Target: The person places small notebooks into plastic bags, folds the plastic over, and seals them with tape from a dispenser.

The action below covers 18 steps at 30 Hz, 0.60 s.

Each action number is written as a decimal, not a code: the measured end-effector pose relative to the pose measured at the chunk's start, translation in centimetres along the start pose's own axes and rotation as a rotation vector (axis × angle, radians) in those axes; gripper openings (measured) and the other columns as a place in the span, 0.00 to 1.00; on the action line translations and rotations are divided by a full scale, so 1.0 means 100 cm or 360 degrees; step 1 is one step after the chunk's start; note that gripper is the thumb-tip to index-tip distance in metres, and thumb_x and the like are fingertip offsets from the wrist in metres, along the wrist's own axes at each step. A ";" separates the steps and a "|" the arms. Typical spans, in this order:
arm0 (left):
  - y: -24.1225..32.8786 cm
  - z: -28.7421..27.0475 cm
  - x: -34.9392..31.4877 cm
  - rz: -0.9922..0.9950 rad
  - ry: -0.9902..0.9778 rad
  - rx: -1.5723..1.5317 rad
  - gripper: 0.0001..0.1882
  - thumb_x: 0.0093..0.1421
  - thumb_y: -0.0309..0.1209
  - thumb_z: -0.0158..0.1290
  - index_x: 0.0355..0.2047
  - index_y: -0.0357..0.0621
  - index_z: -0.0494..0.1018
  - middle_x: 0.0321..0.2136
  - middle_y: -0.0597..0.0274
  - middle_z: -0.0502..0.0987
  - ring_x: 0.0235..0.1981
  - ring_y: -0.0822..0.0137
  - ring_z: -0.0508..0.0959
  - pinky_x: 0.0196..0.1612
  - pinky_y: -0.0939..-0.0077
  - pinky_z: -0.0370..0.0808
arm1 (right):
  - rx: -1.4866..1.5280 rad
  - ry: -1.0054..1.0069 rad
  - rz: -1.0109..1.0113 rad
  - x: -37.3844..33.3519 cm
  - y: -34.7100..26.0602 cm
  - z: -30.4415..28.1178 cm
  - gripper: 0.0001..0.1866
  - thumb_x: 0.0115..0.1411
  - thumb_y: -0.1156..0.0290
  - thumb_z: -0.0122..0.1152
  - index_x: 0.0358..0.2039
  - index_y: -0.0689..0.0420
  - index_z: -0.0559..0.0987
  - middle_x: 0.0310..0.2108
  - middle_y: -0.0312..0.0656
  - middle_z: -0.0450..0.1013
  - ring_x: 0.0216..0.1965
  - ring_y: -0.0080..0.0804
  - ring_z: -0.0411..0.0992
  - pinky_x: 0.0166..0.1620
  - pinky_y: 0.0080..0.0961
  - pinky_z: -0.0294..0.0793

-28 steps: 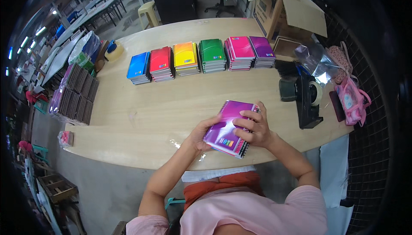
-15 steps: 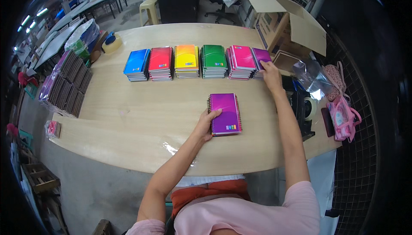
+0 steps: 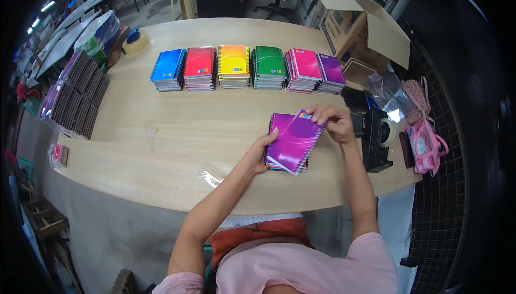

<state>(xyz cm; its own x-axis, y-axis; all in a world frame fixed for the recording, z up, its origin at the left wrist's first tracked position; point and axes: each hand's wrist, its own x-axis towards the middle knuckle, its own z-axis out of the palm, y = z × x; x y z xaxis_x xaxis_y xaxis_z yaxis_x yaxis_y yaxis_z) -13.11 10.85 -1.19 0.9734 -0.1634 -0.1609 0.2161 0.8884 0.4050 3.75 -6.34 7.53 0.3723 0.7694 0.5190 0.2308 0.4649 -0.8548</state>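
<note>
In front of me my left hand grips a small pile of spiral notebooks by its left side, thumb on top. Another purple spiral notebook lies tilted over that pile, its label end pointing away from me. My right hand pinches this notebook at its far right corner. Beyond the hands runs a row of notebook stacks: blue, red, yellow, green, pink and purple.
Wrapped notebook bundles stand at the table's left edge, near a tape roll. A black tape dispenser sits right of my right forearm, beside a pink bag. An open carton stands at the back right.
My right hand has come back from the purple stack with a notebook, now angled over the pile in my left hand. The left hand has barely shifted.
</note>
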 end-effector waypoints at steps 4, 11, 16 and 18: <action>-0.006 0.005 -0.005 0.0018 -0.0121 -0.0059 0.37 0.63 0.54 0.51 0.61 0.37 0.62 0.56 0.48 0.71 0.56 0.53 0.73 0.59 0.53 0.72 | -0.0125 -0.0204 0.0084 -0.009 0.024 -0.010 0.14 0.40 0.86 0.56 0.27 0.59 0.83 0.38 0.46 0.79 0.50 0.43 0.74 0.64 0.45 0.61; -0.009 0.012 -0.008 -0.0024 0.0107 0.0188 0.29 0.59 0.37 0.59 0.56 0.33 0.66 0.49 0.46 0.76 0.49 0.55 0.79 0.54 0.58 0.76 | -0.0896 -0.0108 0.0066 -0.025 0.019 0.007 0.19 0.46 0.83 0.60 0.38 0.52 0.86 0.49 0.40 0.77 0.64 0.41 0.59 0.66 0.37 0.56; -0.004 0.011 -0.012 0.0197 0.0160 0.0317 0.23 0.58 0.28 0.58 0.52 0.33 0.68 0.44 0.49 0.78 0.43 0.59 0.81 0.48 0.64 0.80 | -0.1378 0.1150 -0.0012 -0.056 0.000 -0.017 0.16 0.53 0.80 0.60 0.43 0.54 0.84 0.44 0.42 0.77 0.55 0.39 0.69 0.58 0.29 0.67; 0.001 0.013 -0.016 0.0312 0.0249 -0.0012 0.21 0.59 0.29 0.57 0.51 0.33 0.69 0.44 0.50 0.79 0.44 0.57 0.81 0.50 0.62 0.79 | -0.1522 0.1498 -0.0064 -0.062 -0.044 -0.067 0.14 0.53 0.80 0.61 0.41 0.56 0.84 0.43 0.42 0.77 0.49 0.37 0.73 0.55 0.28 0.68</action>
<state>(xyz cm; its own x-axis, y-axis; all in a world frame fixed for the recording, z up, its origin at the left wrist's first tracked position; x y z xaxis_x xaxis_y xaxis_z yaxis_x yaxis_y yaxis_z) -14.54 10.69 0.29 0.9728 0.0799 -0.2174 0.0234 0.8997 0.4358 6.43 -16.04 8.10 0.7337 -0.0091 0.6794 0.6453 -0.3038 -0.7009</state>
